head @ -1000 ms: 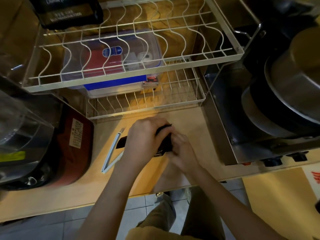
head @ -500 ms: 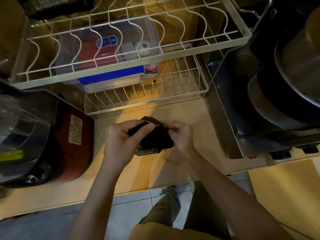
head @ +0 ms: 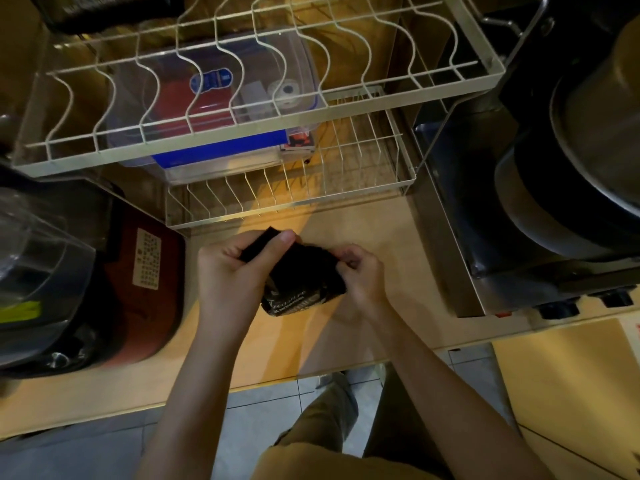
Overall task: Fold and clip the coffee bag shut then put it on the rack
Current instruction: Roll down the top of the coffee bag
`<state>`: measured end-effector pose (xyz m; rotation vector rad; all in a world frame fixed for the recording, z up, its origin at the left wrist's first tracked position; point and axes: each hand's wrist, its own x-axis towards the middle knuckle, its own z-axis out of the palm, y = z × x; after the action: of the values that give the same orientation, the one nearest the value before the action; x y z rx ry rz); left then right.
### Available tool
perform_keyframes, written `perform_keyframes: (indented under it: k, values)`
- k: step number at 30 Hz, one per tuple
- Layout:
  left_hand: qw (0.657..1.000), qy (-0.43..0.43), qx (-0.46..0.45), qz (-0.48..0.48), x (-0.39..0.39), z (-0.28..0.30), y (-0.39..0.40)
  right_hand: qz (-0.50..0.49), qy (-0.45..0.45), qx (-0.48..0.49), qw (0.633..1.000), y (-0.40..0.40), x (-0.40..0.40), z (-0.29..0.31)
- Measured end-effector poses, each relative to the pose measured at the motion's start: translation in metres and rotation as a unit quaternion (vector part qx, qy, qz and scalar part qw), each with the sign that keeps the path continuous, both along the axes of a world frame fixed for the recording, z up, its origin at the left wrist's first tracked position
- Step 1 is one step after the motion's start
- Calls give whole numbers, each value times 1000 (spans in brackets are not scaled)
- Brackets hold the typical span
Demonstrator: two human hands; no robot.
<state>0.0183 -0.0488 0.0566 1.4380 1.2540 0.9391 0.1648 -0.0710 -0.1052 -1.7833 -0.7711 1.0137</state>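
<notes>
A small black coffee bag (head: 301, 278) with white lettering is held just above the wooden counter (head: 374, 223), below the white wire rack (head: 242, 147). My left hand (head: 235, 271) grips the bag's left side, its thumb pressing the folded top edge. Fingertips of my right hand (head: 360, 271) pinch the bag's right top corner. The clip is not visible; it may be hidden under my left hand.
The rack's lower shelf (head: 346, 199) holds a clear box with a blue base (head: 214, 109). A red-and-black appliance (head: 138, 289) stands at the left. A steel oven with stacked pots (head: 540, 202) fills the right. Another black bag (head: 93, 8) lies on the top shelf.
The bag was lifted off the counter and turned between both hands, its top now folded over. The white clip seen on the counter to the left is no longer in view.
</notes>
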Motion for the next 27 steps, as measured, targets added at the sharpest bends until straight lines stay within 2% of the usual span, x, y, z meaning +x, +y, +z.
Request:
perform_keyframes:
  k: [4,8,11,14,19,22,24,27]
  values:
    - [998,-29,-39,38,7,0,0,-52,-88,41,994,-35,-4,8]
    - [995,-45,-74,49,11,1,-1,-18,-119,57,991,-48,-21,6]
    - [995,-42,-82,43,12,1,-3,4,-182,55,982,-40,-22,10]
    - [997,-22,-70,39,12,3,-6,-8,-176,35,984,-36,-20,9]
    - [996,74,41,30,12,2,-9,-17,-203,72,976,-43,-21,6]
    - [997,28,40,64,13,0,-13,-29,-185,72,980,-43,-24,9]
    - [997,28,50,49,11,-1,-10,0,-149,44,988,-41,-23,11]
    - [995,77,71,5,5,-1,0,75,-126,10,989,-41,-17,17]
